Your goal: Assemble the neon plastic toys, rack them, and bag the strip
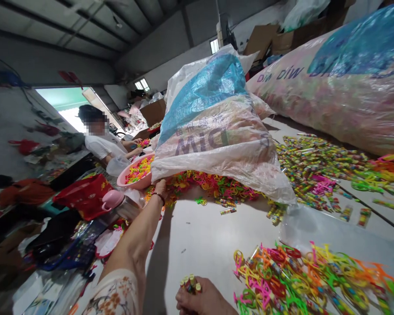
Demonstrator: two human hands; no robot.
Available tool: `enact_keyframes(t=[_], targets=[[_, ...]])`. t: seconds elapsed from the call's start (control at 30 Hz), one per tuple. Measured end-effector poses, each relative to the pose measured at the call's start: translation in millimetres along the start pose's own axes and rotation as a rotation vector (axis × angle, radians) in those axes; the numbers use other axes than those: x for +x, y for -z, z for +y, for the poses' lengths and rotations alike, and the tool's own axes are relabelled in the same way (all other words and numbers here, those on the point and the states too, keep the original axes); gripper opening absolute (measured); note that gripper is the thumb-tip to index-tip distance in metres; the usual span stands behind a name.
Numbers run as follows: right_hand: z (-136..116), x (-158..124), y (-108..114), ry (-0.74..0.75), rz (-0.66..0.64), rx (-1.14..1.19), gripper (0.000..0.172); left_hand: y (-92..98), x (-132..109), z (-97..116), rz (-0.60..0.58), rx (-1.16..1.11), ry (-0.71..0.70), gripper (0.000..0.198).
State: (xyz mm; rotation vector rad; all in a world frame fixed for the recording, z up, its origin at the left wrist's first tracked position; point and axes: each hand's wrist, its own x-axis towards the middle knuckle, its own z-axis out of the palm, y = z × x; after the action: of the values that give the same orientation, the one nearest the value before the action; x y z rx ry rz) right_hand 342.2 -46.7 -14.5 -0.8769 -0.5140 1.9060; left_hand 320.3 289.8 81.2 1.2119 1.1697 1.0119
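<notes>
My left hand (160, 188) is stretched forward at the near left corner of a big woven plastic sack (200, 127), its fingers closed at the sack's lower edge and partly hidden. From under that edge spills a pile of bright plastic pieces (213, 183), pink, green, orange and yellow. My right hand (200, 297), low in the view, is closed around a bundle of small printed tubes (191, 282) with pale yellow ends. To its right lies a heap of coloured plastic loops with tubes among them (282, 280).
Loose printed tubes (315, 162) cover the table's right side, beneath a second large sack (348, 83). A clear plastic sheet (341, 240) lies at right. At left are a pink basin (134, 181), a pink-lidded bottle (114, 201), a red bag (83, 197) and a seated co-worker (101, 146).
</notes>
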Motion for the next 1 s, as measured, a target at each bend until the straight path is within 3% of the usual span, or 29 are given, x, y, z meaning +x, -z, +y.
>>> enact_keyframes(t=[0.3, 0.53, 0.6, 0.73, 0.8, 0.93, 1.0], targets=[[-10, -12, -7, 0.031, 0.009, 0.006, 0.056, 57.9, -78, -26, -0.211, 0.055, 0.057, 0.078], [-23, -23, -12, -0.018, -0.005, 0.022, 0.053, 90.3, -119, -17, -0.358, 0.314, 0.264, 0.058], [-24, -23, -12, -0.030, -0.003, 0.027, 0.054, 96.8, -119, -6, -0.372, 0.394, 0.305, 0.050], [-20, -22, -10, -0.013, 0.003, 0.027, 0.052, 100.8, -103, 14, -0.486, 0.440, 0.220, 0.028], [-18, -20, -10, -0.011, 0.000, 0.033, 0.052, 95.1, -89, 19, -0.389, 0.424, 0.129, 0.035], [-18, -19, -10, -0.015, -0.012, 0.048, 0.054, 70.3, -58, 17, 0.053, 0.368, -0.120, 0.046], [-21, -21, -11, -0.026, 0.000, 0.035, 0.054, 55.5, -47, 10, 0.105, 0.351, -0.149, 0.050]])
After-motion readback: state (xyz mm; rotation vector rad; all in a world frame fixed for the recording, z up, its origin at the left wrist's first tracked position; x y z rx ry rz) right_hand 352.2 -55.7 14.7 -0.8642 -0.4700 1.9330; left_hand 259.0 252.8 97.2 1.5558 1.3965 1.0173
